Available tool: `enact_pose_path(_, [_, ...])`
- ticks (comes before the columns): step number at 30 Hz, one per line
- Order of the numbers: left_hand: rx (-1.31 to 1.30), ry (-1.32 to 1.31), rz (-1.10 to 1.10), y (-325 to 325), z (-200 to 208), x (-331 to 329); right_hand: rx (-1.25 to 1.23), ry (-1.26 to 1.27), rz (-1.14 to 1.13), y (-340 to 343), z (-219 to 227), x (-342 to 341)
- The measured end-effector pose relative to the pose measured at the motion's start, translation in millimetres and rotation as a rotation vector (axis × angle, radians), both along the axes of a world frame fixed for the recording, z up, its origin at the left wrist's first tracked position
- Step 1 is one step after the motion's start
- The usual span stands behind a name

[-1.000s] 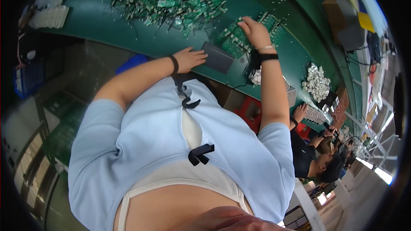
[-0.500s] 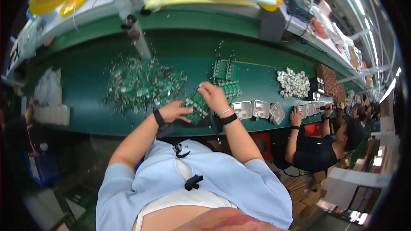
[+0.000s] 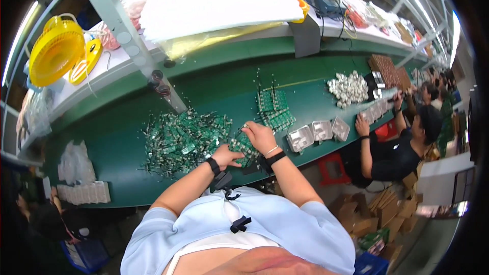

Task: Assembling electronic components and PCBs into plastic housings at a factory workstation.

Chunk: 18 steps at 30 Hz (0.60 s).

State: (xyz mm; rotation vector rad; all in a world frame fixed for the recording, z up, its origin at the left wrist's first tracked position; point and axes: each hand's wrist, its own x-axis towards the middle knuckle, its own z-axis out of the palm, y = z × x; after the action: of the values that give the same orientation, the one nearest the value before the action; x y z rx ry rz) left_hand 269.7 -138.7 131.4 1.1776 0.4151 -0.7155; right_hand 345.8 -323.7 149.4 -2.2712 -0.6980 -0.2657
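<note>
A green circuit board panel is held just above the green bench, between my two hands. My left hand grips its lower left edge, with the thumb lying across the panel. At the upper edge, the thumb and fingers of my right hand are pinched together; whatever small part sits between them is hidden. Close to my left hand spreads a loose heap of small green circuit boards with dark wires. Beyond my right hand lie stacked green board panels, with wires standing up at their far end.
Clear plastic trays stand in a row on the right, with a pile of small white parts behind. A metal post rises beyond the heap. White sheets and a yellow fan occupy the shelf. A co-worker sits at right.
The whole view has shifted and tilted, showing more of the shelf. Both hands stay on the panel, the right one still pinching at its upper edge.
</note>
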Motion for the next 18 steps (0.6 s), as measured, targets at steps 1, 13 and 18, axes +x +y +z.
enact_pose_path(1, [0.014, 0.015, -0.007, 7, -3, 5, 0.010, 0.019, -0.032, 9, 0, 0])
enact_pose_path(13, [-0.344, 0.013, -0.013, 47, -5, 57, 0.142, -0.011, -0.581, 29, 24, 20])
enact_pose_path(18, [-0.328, -0.041, 0.026, 41, -21, 49, 0.346, 0.184, -0.789, -6, 28, -16])
